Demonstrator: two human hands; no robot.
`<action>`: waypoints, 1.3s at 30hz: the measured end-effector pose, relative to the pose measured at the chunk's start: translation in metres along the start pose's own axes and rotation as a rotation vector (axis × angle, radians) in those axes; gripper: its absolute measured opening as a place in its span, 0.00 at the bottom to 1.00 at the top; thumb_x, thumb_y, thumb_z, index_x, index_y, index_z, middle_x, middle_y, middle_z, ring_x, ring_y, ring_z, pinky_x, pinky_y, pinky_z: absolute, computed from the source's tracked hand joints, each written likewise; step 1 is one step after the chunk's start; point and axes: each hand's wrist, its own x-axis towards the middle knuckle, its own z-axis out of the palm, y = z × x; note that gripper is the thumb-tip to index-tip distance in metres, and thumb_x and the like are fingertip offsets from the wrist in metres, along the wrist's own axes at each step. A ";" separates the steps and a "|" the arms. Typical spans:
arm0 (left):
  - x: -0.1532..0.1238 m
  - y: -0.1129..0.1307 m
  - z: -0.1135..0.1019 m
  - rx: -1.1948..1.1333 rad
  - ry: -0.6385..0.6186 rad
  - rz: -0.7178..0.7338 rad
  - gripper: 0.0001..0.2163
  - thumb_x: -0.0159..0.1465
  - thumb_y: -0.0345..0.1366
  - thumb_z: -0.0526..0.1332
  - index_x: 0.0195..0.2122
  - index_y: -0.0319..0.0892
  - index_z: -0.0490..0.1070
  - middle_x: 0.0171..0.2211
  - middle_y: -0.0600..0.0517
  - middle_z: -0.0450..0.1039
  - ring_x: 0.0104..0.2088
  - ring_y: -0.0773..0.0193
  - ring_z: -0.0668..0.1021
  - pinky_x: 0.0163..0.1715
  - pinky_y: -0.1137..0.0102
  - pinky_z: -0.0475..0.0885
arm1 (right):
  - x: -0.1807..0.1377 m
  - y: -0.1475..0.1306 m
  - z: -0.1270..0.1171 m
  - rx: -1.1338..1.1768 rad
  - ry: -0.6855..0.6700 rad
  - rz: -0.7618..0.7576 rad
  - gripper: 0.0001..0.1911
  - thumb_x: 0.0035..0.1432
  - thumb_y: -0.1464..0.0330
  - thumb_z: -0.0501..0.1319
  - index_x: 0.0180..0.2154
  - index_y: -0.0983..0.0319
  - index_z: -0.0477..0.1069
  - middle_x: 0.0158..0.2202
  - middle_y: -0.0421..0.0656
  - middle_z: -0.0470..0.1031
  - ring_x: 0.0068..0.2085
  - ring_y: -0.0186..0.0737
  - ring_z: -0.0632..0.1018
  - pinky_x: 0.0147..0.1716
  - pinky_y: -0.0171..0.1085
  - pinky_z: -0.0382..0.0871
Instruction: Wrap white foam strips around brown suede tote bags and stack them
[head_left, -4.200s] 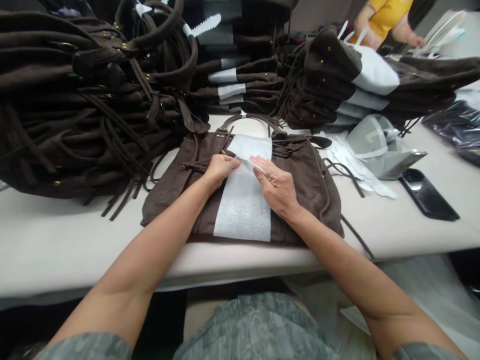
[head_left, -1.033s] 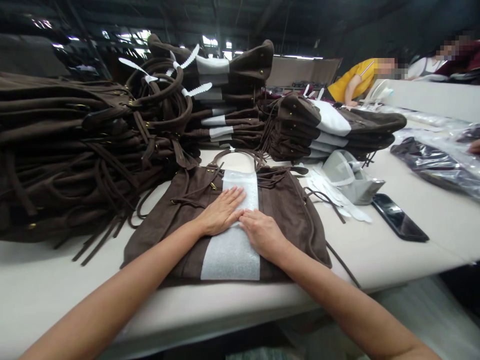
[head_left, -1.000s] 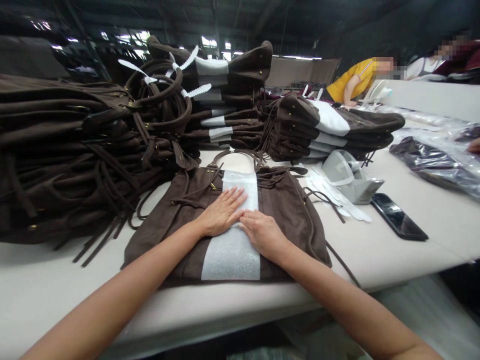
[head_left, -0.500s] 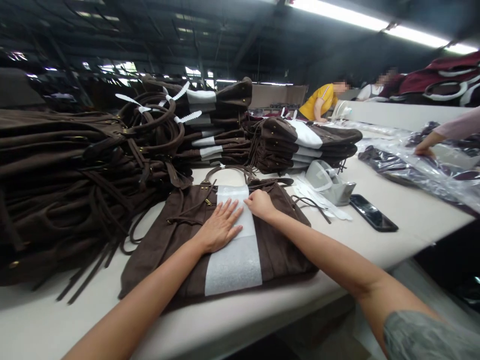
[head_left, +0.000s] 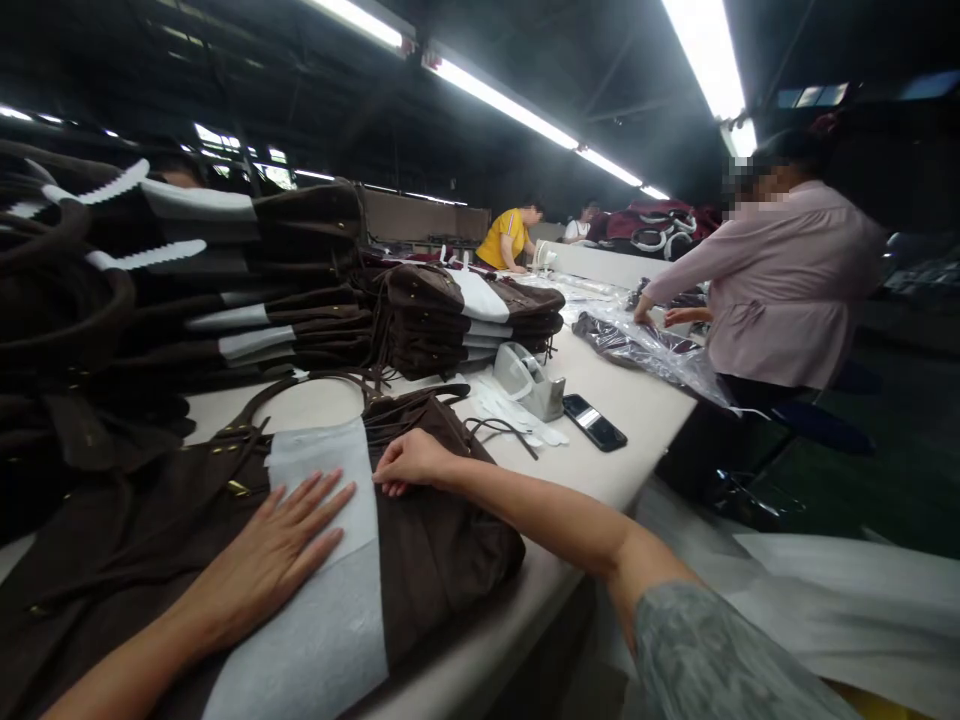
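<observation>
A dark brown handbag (head_left: pixel 446 535) lies flat on the table in front of me, its round handle pointing away. Around its middle runs a band of thin white paper (head_left: pixel 315 630). My left hand (head_left: pixel 281 550) rests flat on this band, fingers spread. At the band's right edge my right hand (head_left: pixel 409 462) is closed in a pinch, close against the bag. Whatever its fingertips hold is too small or hidden to make out.
Paper-banded brown bags are stacked at the left (head_left: pixel 307 270) and behind (head_left: pixel 420 330). Beyond my right hand are white strips (head_left: pixel 510 415), a grey tape dispenser (head_left: pixel 529 385) and a phone (head_left: pixel 595 422). A person in pink (head_left: pixel 787 270) handles a plastic-wrapped item (head_left: pixel 652 350) at the right.
My view has swung right and closer, so the bag appears larger and further left. Both hands keep about the same places on the bag. The person in pink is now in view.
</observation>
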 end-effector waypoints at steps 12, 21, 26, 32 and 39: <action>0.000 -0.016 0.017 -0.114 0.023 -0.048 0.23 0.67 0.47 0.49 0.61 0.77 0.46 0.65 0.73 0.44 0.64 0.48 0.60 0.61 0.39 0.58 | -0.009 0.119 -0.260 -0.056 0.435 0.455 0.12 0.56 0.64 0.66 0.28 0.68 0.76 0.30 0.49 0.78 0.33 0.38 0.76 0.36 0.36 0.71; 0.000 -0.012 0.009 -0.107 -0.005 -0.073 0.21 0.67 0.51 0.50 0.61 0.70 0.53 0.65 0.66 0.49 0.64 0.49 0.60 0.62 0.42 0.56 | 0.010 0.145 -0.250 0.137 0.450 0.473 0.08 0.60 0.67 0.65 0.34 0.67 0.73 0.31 0.40 0.74 0.29 0.31 0.74 0.31 0.34 0.72; 0.001 -0.004 -0.003 -0.092 0.018 -0.055 0.19 0.68 0.50 0.51 0.60 0.66 0.58 0.64 0.59 0.54 0.63 0.48 0.62 0.59 0.45 0.60 | -0.001 0.145 -0.239 0.130 0.632 0.345 0.10 0.57 0.67 0.66 0.29 0.68 0.72 0.28 0.41 0.74 0.30 0.34 0.74 0.32 0.34 0.69; 0.001 0.003 -0.010 -0.117 -0.027 -0.094 0.21 0.67 0.53 0.50 0.61 0.63 0.58 0.65 0.57 0.52 0.64 0.50 0.59 0.61 0.46 0.55 | -0.028 0.144 -0.236 0.207 0.710 0.116 0.12 0.48 0.62 0.67 0.24 0.65 0.75 0.22 0.40 0.75 0.27 0.33 0.72 0.28 0.31 0.64; -0.003 -0.013 0.011 -0.128 -0.025 -0.090 0.21 0.67 0.52 0.49 0.62 0.68 0.54 0.66 0.65 0.48 0.65 0.50 0.58 0.63 0.45 0.52 | -0.054 0.176 -0.218 0.377 0.663 0.165 0.16 0.42 0.57 0.69 0.22 0.65 0.73 0.20 0.43 0.73 0.19 0.30 0.67 0.19 0.30 0.59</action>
